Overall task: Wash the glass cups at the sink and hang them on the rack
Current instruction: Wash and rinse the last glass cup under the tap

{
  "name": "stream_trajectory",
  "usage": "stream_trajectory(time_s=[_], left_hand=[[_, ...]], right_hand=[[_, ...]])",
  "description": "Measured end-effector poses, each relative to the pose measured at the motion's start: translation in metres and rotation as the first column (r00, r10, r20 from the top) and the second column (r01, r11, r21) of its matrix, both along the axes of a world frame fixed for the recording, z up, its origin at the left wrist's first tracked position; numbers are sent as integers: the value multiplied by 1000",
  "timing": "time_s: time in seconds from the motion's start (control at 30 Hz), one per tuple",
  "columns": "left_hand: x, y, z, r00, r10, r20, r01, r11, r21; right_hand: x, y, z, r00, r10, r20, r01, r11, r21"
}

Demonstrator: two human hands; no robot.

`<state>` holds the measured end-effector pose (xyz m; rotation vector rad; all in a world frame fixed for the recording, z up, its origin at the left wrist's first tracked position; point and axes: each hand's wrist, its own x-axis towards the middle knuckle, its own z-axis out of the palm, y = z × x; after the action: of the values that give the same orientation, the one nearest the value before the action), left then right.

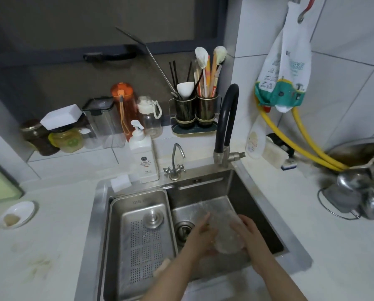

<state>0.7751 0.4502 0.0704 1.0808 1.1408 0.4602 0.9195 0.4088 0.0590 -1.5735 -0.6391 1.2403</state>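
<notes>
We hold a clear glass cup low inside the stainless sink, tilted on its side above the basin floor, just right of the round drain. Our right hand curls round the cup's far side, and our left hand is at its near side with fingers stretched toward the rim; blur keeps us from telling whether that hand grips or only touches the glass. Left of the drain, a perforated steel drain tray fills the sink's left half, and a metal stopper lies on it. Behind the sink stand the black gooseneck faucet, a small chrome tap to its left, and a white pump bottle farther left. Further back from the sink, on the bench, are a twin utensil holder, an orange bottle and some jars. Right of the sink lies a steel ladle, and a plastic bag hangs on the tiled wall.
</notes>
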Motion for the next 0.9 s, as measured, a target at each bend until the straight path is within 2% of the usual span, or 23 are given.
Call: stream_trajectory(time_s=[0.17,0.33,0.4,0.53,0.7,0.9], left_hand=[[-1,-12,10,980,140,144,-131,989,-72],[3,-11,7,958,243,149,-234,969,-79],[7,-12,8,951,272,146,-266,962,-63],[17,-17,8,949,314,28,-315,947,66],[30,-26,8,934,356,35,-357,918,172],[36,-43,3,923,377,74,-383,919,97]], right_hand=[[-4,-4,8,999,40,-14,-40,999,33],[5,-7,15,990,137,-38,-133,986,99],[9,-7,16,992,129,-10,-128,986,108],[19,-8,20,987,138,86,-149,979,142],[28,-9,23,973,166,160,-193,966,171],[37,-3,11,957,176,230,-208,970,123]])
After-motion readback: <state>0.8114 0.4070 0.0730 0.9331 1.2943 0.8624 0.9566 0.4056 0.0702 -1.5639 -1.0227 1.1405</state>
